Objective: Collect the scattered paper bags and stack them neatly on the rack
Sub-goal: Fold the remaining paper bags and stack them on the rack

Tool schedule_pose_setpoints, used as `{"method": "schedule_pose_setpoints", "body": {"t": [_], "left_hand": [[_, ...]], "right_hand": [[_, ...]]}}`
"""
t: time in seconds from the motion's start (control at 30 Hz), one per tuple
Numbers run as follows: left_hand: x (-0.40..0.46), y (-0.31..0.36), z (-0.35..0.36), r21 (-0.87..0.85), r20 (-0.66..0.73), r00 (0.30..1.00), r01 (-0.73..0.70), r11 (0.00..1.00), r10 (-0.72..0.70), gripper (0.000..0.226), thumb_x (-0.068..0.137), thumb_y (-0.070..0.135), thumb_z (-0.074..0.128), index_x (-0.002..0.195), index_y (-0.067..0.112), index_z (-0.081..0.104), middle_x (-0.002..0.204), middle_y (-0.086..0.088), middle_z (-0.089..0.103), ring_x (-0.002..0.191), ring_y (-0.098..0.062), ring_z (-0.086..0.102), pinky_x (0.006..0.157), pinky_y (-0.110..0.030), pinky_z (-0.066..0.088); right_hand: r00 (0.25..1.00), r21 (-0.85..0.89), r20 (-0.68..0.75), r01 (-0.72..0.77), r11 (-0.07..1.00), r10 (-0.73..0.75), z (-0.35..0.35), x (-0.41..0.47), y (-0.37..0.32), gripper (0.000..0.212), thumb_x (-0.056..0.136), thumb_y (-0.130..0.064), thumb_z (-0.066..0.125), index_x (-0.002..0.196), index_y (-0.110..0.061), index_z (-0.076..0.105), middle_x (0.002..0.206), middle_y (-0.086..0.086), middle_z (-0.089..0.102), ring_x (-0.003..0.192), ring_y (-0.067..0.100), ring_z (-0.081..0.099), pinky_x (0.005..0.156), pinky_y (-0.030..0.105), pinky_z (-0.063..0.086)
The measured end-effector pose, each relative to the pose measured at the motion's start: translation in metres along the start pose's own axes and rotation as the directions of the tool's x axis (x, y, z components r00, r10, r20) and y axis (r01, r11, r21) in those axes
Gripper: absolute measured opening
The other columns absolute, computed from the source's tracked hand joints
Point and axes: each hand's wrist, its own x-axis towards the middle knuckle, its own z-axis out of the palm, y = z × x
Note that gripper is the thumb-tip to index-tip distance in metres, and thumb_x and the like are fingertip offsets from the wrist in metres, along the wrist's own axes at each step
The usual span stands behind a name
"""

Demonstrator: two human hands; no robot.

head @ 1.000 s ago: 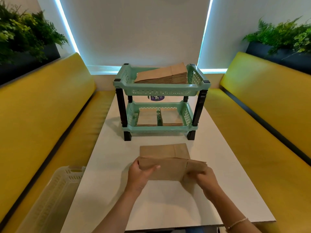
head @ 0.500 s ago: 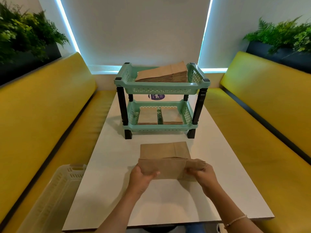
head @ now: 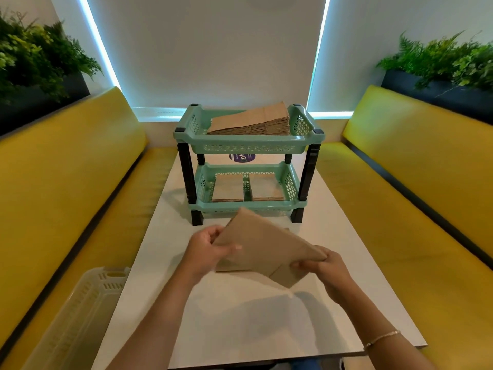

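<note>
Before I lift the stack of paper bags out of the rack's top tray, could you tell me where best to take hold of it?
Probably by its thick end. The stack lies in the top tray, built up high at the right and thinning to the left. Come from above and grip across that right end, since the tray's walls block the sides.

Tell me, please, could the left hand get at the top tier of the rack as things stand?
Probably not right away: the left hand and right hand both hold paper bags. Otherwise nothing stands between it and the top tier, which is open above.
</note>
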Motion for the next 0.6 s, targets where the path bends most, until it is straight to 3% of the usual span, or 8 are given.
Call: {"method": "schedule_pose_setpoints", "body": {"t": [0.13, 0.27, 0.33, 0.4, 0.5, 0.6], "left_hand": [[-0.003, 0.047, 0.007, -0.14, -0.009, 0.983, -0.184, 0.973, 0.184, 0.027, 0.061, -0.001, 0.08, 0.071, 0.018, 0.063, 0.066, 0.008, 0.068, 0.066, -0.007, 0.064, 0.06, -0.02, 0.052], [-0.005, 0.052, 0.028, -0.093, 0.061, 0.973, -0.217, 0.972, 0.224, 0.027, 0.067, -0.001, 0.078, 0.073, 0.019, 0.061, 0.063, 0.011, 0.065, 0.065, -0.004, 0.062, 0.062, -0.023, 0.055], [-0.006, 0.037, 0.04, -0.076, 0.078, 0.982, -0.168, 0.983, 0.174, 0.026, 0.068, 0.004, 0.079, 0.075, 0.021, 0.061, 0.068, 0.01, 0.065, 0.071, -0.009, 0.062, 0.066, -0.029, 0.056], [-0.005, 0.014, 0.051, -0.089, 0.033, 0.998, -0.058, 0.994, 0.061, 0.028, 0.069, 0.01, 0.081, 0.083, 0.025, 0.061, 0.082, 0.006, 0.067, 0.084, -0.015, 0.064, 0.075, -0.033, 0.055], [-0.009, -0.024, 0.059, -0.129, 0.006, 0.996, 0.086, 0.988, -0.086, 0.036, 0.07, 0.007, 0.08, 0.092, 0.026, 0.058, 0.091, 0.006, 0.067, 0.09, -0.014, 0.063, 0.076, -0.025, 0.053], [-0.014, -0.057, 0.057, -0.075, 0.072, 0.984, 0.168, 0.983, -0.163, 0.039, 0.067, 0.004, 0.081, 0.094, 0.026, 0.062, 0.092, 0.007, 0.069, 0.092, -0.014, 0.065, 0.077, -0.02, 0.052]], "right_hand": [[0.998, -0.067, 0.062, 0.005, 0.998, -0.001, 0.004, -0.001, 0.0, 0.021, 0.069, 0.012, 0.072, 0.088, 0.004, 0.07, 0.08, 0.011, 0.069, 0.072, 0.019, 0.064, 0.066, 0.023, 0.055], [0.997, -0.091, 0.073, 0.007, 0.996, 0.0, 0.018, -0.001, 0.015, 0.021, 0.067, 0.013, 0.073, 0.079, -0.005, 0.073, 0.072, 0.004, 0.073, 0.069, 0.021, 0.068, 0.064, 0.021, 0.057], [0.998, -0.137, 0.06, 0.0, 0.991, 0.008, 0.026, -0.002, 0.026, 0.022, 0.068, 0.013, 0.073, 0.073, -0.009, 0.072, 0.069, 0.002, 0.073, 0.068, 0.02, 0.068, 0.065, 0.025, 0.057], [0.998, -0.187, 0.046, -0.028, 0.982, 0.037, 0.034, -0.003, 0.036, 0.023, 0.069, 0.011, 0.071, 0.075, -0.011, 0.072, 0.074, 0.007, 0.073, 0.073, 0.026, 0.068, 0.071, 0.037, 0.058], [0.997, -0.219, 0.039, -0.057, 0.974, 0.067, 0.041, -0.004, 0.043, 0.023, 0.07, 0.006, 0.065, 0.088, -0.007, 0.07, 0.084, 0.016, 0.071, 0.083, 0.035, 0.067, 0.078, 0.049, 0.056], [0.998, -0.262, 0.045, -0.032, 0.965, 0.045, 0.044, -0.004, 0.042, 0.018, 0.07, 0.002, 0.062, 0.084, -0.006, 0.069, 0.084, 0.021, 0.069, 0.08, 0.037, 0.065, 0.077, 0.053, 0.053]]}}
